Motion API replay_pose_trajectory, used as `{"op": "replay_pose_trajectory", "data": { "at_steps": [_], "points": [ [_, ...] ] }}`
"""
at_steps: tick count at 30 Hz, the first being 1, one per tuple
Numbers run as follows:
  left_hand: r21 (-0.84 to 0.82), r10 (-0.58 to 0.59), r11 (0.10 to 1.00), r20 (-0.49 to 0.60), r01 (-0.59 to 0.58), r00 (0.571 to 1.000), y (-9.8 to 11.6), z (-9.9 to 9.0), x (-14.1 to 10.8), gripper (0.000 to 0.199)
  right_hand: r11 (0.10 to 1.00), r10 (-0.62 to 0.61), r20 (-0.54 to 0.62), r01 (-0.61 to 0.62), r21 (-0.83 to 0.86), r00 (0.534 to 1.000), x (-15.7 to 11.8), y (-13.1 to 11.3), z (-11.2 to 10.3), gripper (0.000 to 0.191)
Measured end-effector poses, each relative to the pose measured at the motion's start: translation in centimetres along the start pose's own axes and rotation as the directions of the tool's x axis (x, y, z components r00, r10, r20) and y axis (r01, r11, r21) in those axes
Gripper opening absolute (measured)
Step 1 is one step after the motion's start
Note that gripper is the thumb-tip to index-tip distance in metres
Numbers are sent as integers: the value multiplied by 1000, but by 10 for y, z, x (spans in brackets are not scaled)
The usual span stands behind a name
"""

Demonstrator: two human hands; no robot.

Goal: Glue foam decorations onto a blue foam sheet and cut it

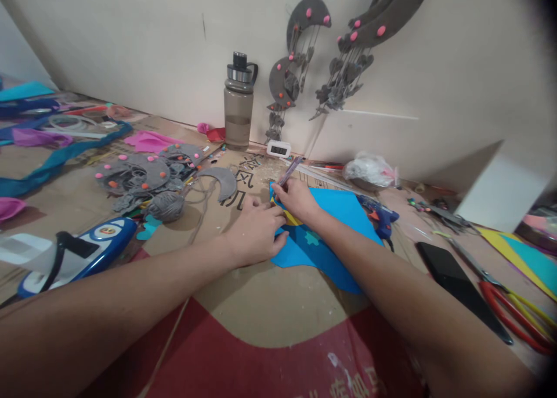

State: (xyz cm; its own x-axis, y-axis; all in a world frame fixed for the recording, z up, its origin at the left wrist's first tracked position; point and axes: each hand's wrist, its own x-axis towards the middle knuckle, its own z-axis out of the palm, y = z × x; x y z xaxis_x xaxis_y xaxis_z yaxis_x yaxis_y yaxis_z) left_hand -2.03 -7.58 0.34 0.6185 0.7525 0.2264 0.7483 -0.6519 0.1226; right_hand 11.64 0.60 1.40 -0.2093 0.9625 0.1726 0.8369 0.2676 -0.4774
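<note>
A blue sheet (337, 203) with a curved, cut-away near edge lies on the cardboard in front of me. On it rests a yellow piece (292, 219), partly covered by my hands, and a small teal flower-like shape (312, 238). My right hand (298, 199) pinches a slim pen (290, 169) over the far left corner of the sheet, its tip hidden by the fingers. My left hand (256, 231) presses down at the sheet's left edge, fingers bent over the yellow piece; whether it grips anything is hidden.
Grey felt moons (133, 174) and a yarn ball (165, 205) lie left, beyond a blue-white device (104, 244). A water bottle (238, 105) and small clock (278, 149) stand by the wall. Rightward are a glue gun (383, 217), black phone (448, 267) and red-handled scissors (509, 305).
</note>
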Motion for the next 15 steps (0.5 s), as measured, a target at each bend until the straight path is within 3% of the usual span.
{"op": "replay_pose_trajectory", "data": {
  "at_steps": [15],
  "points": [
    [10,4,1000,-12,-4,1000,0,0,1,33,1000,-17,22,17,-17,1000,-1,0,1,28]
  ]
}}
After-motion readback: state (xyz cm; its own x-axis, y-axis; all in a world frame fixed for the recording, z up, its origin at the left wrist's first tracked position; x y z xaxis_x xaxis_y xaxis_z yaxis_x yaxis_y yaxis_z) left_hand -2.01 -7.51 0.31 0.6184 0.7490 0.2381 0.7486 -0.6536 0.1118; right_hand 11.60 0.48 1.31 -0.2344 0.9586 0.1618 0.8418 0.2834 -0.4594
